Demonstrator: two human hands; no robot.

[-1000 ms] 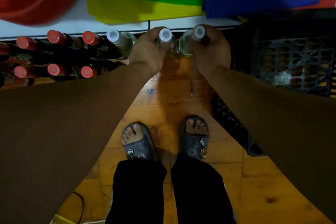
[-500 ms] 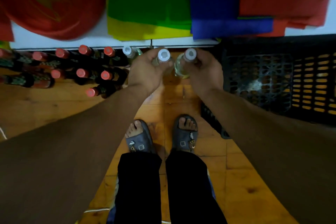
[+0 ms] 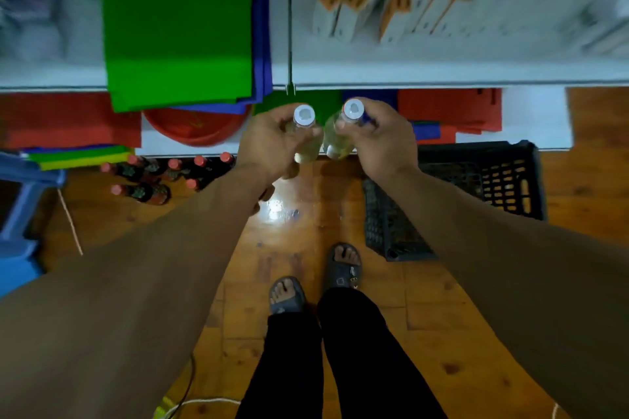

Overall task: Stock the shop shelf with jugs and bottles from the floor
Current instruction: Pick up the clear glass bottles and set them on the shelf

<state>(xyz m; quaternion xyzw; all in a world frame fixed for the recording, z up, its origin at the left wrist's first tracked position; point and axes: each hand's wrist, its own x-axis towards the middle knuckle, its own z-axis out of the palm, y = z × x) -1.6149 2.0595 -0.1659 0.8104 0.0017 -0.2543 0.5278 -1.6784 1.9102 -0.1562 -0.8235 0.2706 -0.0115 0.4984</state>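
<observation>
At the centre of the frame the left hand wraps its fingers around a clear bottle of pale liquid, and the right hand pinches a second clear bottle just below its white cap. The two bottles are upright, just beside each other and perhaps touching, held in the air in front of the white shelf edge that runs across the upper part of the frame.

The risks here are judgements. The bottles are close enough to knock together as they go onto the shelf, and the right hand's hold near the neck looks light, so that bottle could swing or slip. The shelf already carries folded green bags at upper left and blurred orange-and-white packs at upper right, so free room may be tight and a bottle set on the lip could tip off. Red-capped dark bottles stand on the wooden floor at left and a black crate lies at right, both near the feet, so a careless step could topple them.

Compared with half a second ago, the hands and both bottles have risen from floor level beside the red-capped bottles to the upper shelf edge, and the view has tilted up to show that shelf.
</observation>
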